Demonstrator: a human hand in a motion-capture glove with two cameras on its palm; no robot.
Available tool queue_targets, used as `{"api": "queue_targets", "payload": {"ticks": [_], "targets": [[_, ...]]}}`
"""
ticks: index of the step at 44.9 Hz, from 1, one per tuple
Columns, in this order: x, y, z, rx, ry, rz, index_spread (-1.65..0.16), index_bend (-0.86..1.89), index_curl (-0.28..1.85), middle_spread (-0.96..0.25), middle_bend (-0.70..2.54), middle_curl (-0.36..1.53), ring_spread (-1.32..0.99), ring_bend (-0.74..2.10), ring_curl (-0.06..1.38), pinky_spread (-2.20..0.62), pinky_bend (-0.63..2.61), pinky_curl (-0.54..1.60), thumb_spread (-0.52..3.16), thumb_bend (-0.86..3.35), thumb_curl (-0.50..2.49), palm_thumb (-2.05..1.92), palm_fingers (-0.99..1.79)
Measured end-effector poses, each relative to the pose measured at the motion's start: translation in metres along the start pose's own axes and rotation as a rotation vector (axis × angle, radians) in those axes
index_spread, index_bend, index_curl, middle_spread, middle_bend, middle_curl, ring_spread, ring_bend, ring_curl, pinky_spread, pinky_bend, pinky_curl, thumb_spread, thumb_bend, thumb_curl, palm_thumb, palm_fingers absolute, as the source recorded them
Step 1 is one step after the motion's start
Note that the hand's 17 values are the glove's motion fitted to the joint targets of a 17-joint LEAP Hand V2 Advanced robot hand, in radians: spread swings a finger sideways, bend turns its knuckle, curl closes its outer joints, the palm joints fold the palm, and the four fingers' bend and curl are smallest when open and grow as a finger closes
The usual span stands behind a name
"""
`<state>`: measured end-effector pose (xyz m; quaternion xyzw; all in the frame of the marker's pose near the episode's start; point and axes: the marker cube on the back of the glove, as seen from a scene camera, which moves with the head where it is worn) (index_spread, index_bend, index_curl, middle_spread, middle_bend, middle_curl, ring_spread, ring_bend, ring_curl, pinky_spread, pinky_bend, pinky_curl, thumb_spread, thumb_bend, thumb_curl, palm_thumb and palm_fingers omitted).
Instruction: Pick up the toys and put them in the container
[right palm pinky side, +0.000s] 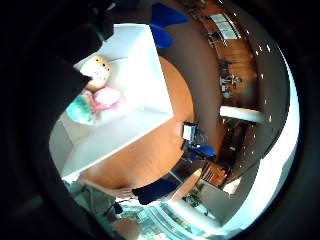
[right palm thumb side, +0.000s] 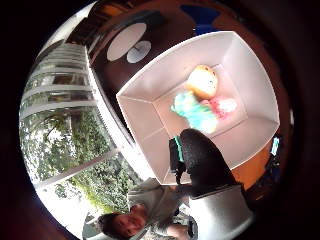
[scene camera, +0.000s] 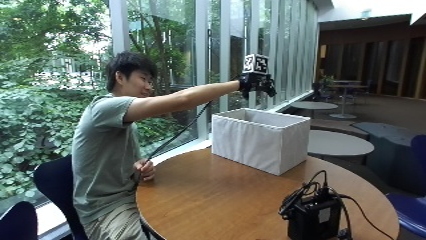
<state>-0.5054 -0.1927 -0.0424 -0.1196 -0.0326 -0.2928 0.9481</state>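
Toys in white container, visible only from palm views, grip above

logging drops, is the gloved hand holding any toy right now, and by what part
Nothing is held: the gloved right hand hangs over the white container, and the toys lie inside it.

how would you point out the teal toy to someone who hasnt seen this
On the round wooden table stands a white fabric container, open at the top, with the gloved right hand above it. Three soft toys lie together on its floor. The teal toy is the green-blue one, lying beside a pink toy and a yellow-orange toy.
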Motion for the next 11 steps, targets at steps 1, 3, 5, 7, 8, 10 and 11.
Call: {"api": "queue_targets", "payload": {"ticks": [1, 3, 5, 7, 8, 10, 11], "targets": [[0.002, 0.002, 0.0, 0.002, -0.006, 0.033, -0.2, 0.02, 0.33, -0.18, 0.39, 0.77, -0.23, 0.87, 0.47, -0.19, 1.24, 0.46, 1.22, -0.03, 0.7, 0.12, -0.31], [0.001, 0.001, -0.001, 0.001, 0.016, 0.036, -0.19, 0.02, 0.31, -0.17, 0.36, 0.75, -0.22, 0.85, 0.45, -0.17, 1.21, 0.45, 1.24, -0.03, 0.67, 0.1, -0.29], [-0.007, -0.005, -0.003, -0.003, 0.068, 0.004, -0.19, 0.03, 0.29, -0.15, 0.33, 0.73, -0.21, 0.83, 0.44, -0.16, 1.19, 0.43, 1.25, -0.03, 0.65, 0.1, -0.27], [-0.015, -0.011, -0.003, -0.001, 0.101, -0.019, -0.19, 0.03, 0.27, -0.14, 0.3, 0.71, -0.2, 0.82, 0.43, -0.15, 1.17, 0.43, 1.26, -0.02, 0.63, 0.09, -0.26], [-0.017, -0.013, -0.003, 0.002, 0.107, -0.022, -0.19, 0.04, 0.27, -0.13, 0.29, 0.7, -0.19, 0.8, 0.43, -0.14, 1.15, 0.42, 1.27, -0.02, 0.61, 0.08, -0.24], [-0.018, -0.016, -0.003, 0.008, 0.106, -0.018, -0.19, 0.04, 0.25, -0.12, 0.28, 0.68, -0.19, 0.79, 0.42, -0.13, 1.14, 0.41, 1.27, -0.02, 0.59, 0.08, -0.23], [-0.018, -0.016, -0.003, 0.01, 0.104, -0.016, -0.19, 0.05, 0.25, -0.12, 0.26, 0.67, -0.19, 0.79, 0.42, -0.13, 1.12, 0.4, 1.28, -0.02, 0.58, 0.08, -0.22]]}}
